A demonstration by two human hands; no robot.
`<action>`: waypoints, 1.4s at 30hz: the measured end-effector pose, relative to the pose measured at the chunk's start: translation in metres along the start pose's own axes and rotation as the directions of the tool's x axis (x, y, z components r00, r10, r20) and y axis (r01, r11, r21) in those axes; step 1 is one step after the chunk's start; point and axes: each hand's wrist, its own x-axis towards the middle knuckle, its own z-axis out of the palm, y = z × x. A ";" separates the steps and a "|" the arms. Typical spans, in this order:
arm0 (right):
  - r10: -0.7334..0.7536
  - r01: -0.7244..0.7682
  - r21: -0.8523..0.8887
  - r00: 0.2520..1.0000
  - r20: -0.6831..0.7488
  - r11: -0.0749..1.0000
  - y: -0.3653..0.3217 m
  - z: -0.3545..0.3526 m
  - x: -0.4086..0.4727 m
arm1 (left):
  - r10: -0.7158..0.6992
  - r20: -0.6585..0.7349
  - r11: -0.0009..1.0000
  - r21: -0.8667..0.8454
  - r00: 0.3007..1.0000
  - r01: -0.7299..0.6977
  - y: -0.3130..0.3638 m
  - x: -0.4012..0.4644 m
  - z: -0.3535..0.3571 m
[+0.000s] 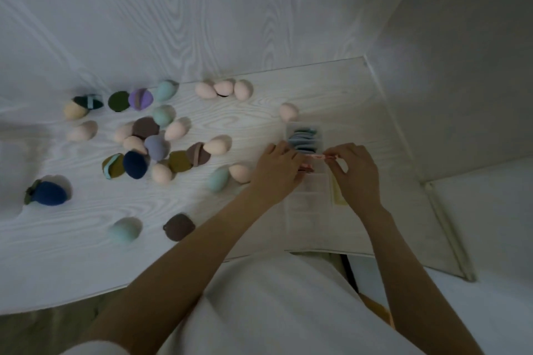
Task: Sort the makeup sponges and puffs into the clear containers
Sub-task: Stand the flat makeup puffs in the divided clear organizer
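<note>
From the head view, we look down on a white wood-grain bench [259, 118] and take the clear container [306, 153] as our landmark. It lies on the bench, long and narrow, with several compartments in a row. In the far compartment stands a row of flat puffs [302, 140], blue and grey-green, on their edges.

Our left hand [278, 168] rests at the left edge of the container, with the fingers [291, 153] curled over a small reddish thing that we cannot identify. Our right hand [356, 173] is at the right edge of the container, and its thumb and forefinger pinch narrowly a thin pink puff [317, 156] that stretches across the container toward the left hand. Whether the left fingers also hold this puff, we cannot tell.

Just beyond the far end of the container lies one pink egg sponge [288, 112]. Just left of the container, near the left hand, lie a pink sponge [240, 173] and a mint sponge [218, 179]. Well to the left of the container are many more: pink eggs, mint ones, a navy sponge [135, 164], brown and olive puffs, a purple puff [140, 99].

We can read no label or writing anywhere; a yellowish strip [337, 193] beside the near end of the container is too blurred.
</note>
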 end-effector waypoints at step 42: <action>-0.223 0.271 -0.423 0.962 0.159 0.865 -0.004 0.032 0.001 | -0.028 0.013 1.000 0.007 1.000 0.028 -0.012 -0.012 0.017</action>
